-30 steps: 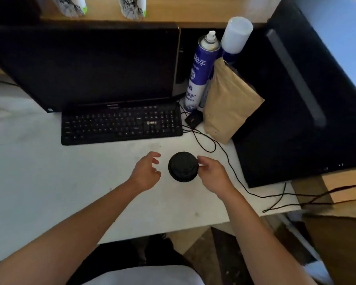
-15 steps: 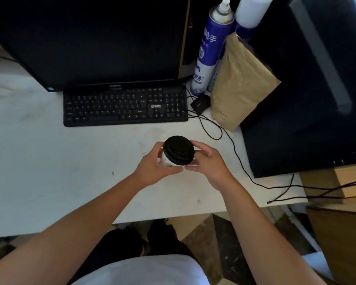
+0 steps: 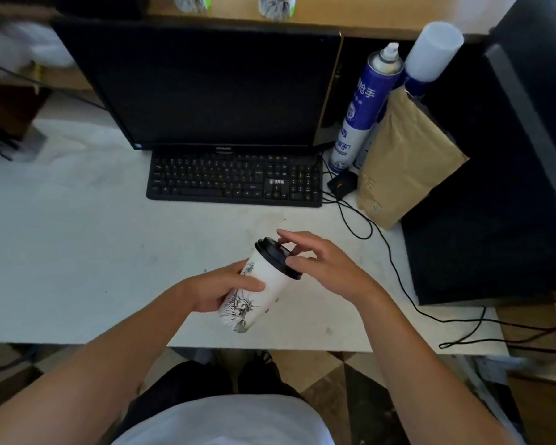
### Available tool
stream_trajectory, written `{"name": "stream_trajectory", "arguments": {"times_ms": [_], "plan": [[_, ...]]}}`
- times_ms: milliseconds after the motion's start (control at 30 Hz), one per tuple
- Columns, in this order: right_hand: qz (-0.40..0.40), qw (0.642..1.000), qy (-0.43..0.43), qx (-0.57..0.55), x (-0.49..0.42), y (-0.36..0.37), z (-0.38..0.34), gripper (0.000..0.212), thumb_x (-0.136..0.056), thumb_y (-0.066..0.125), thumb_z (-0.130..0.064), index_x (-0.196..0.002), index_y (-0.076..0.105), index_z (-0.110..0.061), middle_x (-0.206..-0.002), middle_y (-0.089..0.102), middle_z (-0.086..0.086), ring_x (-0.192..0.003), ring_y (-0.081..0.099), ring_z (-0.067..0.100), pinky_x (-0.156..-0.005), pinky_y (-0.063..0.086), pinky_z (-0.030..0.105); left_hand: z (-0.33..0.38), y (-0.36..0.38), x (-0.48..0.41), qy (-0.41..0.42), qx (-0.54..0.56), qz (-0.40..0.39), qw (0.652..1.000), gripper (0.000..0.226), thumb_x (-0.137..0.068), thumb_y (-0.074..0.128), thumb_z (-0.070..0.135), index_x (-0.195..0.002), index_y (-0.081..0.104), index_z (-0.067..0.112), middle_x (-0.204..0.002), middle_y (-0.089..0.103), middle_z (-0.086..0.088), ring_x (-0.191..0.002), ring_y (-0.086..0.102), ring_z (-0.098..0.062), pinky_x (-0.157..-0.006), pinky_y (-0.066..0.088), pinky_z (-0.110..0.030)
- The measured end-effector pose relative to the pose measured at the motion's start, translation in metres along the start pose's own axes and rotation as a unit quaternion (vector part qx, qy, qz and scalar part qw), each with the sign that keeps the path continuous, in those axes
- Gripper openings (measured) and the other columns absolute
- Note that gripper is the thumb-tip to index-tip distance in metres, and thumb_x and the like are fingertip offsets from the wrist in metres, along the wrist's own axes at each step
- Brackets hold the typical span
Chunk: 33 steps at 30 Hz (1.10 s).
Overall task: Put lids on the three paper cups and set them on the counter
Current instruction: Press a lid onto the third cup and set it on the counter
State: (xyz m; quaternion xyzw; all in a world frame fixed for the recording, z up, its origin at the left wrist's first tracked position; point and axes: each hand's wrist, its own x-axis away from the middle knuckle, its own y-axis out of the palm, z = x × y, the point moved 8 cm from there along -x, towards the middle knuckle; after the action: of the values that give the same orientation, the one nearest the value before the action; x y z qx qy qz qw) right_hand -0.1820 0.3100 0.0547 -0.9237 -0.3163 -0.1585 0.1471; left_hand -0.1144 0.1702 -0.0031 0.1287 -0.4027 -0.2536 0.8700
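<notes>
White paper cup, printed with a statue drawing, sits in the left hand, whose fingers are wrapped round its lower wall. It is held above the desk, tilted, its long axis running up and right, with the black lid on top. The right hand is half open, fingertips apparently touching the lid's rim. What is inside the cup is hidden.

Hidden / cut off
I see two cups on shelf cut by top edge; left corner blurred, cannot tell what.
</notes>
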Motion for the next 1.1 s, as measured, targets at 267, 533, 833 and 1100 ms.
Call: {"name": "stream_trajectory", "arguments": {"times_ms": [267,533,833,1100], "plan": [[0.036,0.991,-0.079,0.101,0.004,0.012,-0.028,0.055,-0.076,0.067,-0.027,-0.131,0.065,-0.023,-0.115,0.057,-0.014,-0.077,0.055,-0.005,-0.075,0.045,0.012,0.019,0.005,0.018,0.071,-0.132,0.060,0.987,0.072,-0.058,0.083,0.023,-0.126,0.056,0.020,-0.111,0.068,-0.009,-0.102,0.066,-0.021,-0.089,0.055,-0.041],[0.055,0.981,-0.101,0.158,0.007,0.012,-0.046,0.060,-0.069,0.057,-0.049,-0.124,0.063,-0.026,-0.118,0.053,-0.015,-0.109,0.053,0.004,-0.091,0.045,0.019,0.042,0.015,0.026,0.186,-0.194,0.148,0.952,0.063,-0.066,0.083,0.004,-0.118,0.057,0.029,-0.100,0.068,0.005,-0.091,0.066,-0.011,-0.072,0.057,-0.029],[0.090,0.959,-0.075,0.260,0.010,0.014,-0.053,0.039,-0.090,0.043,-0.052,-0.114,0.054,-0.024,-0.107,0.049,-0.003,-0.095,0.054,0.019,-0.082,0.052,0.040,0.046,0.020,0.025,0.190,-0.241,0.199,0.931,0.067,-0.063,0.087,0.014,-0.120,0.055,0.032,-0.105,0.068,-0.001,-0.093,0.068,-0.022,-0.074,0.061,-0.047],[0.105,0.962,0.003,0.251,0.003,0.012,-0.050,0.031,-0.095,0.045,-0.051,-0.108,0.053,-0.024,-0.107,0.050,-0.001,-0.098,0.053,0.020,-0.082,0.048,0.036,0.042,0.012,0.024,0.184,-0.266,0.278,0.905,0.074,-0.055,0.088,0.031,-0.120,0.052,0.038,-0.103,0.070,0.006,-0.089,0.070,-0.018,-0.070,0.061,-0.049]]}}
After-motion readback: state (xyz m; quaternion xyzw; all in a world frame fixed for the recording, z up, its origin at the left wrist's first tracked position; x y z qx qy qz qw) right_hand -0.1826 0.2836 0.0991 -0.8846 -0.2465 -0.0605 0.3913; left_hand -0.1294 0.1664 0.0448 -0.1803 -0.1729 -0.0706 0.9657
